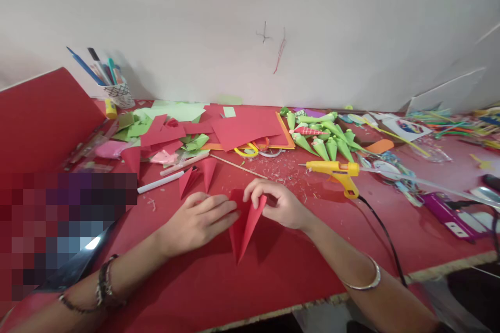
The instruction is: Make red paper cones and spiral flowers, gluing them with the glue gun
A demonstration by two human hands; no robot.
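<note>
A red paper cone with its point down is between my two hands, above the red tabletop. My left hand presses against the cone's left side, fingers bent around its edge. Pinched between the thumb and fingers of my right hand is the cone's upper right edge. Two more red paper cones lie just beyond my left hand, beside a white glue stick. Behind them, red paper sheets lie over yellow-handled scissors.
A yellow glue gun lies to the right, its black cord running to the front edge. Several green paper cones are heaped behind it. A purple power strip lies far right. A pen cup and green scraps stand back left.
</note>
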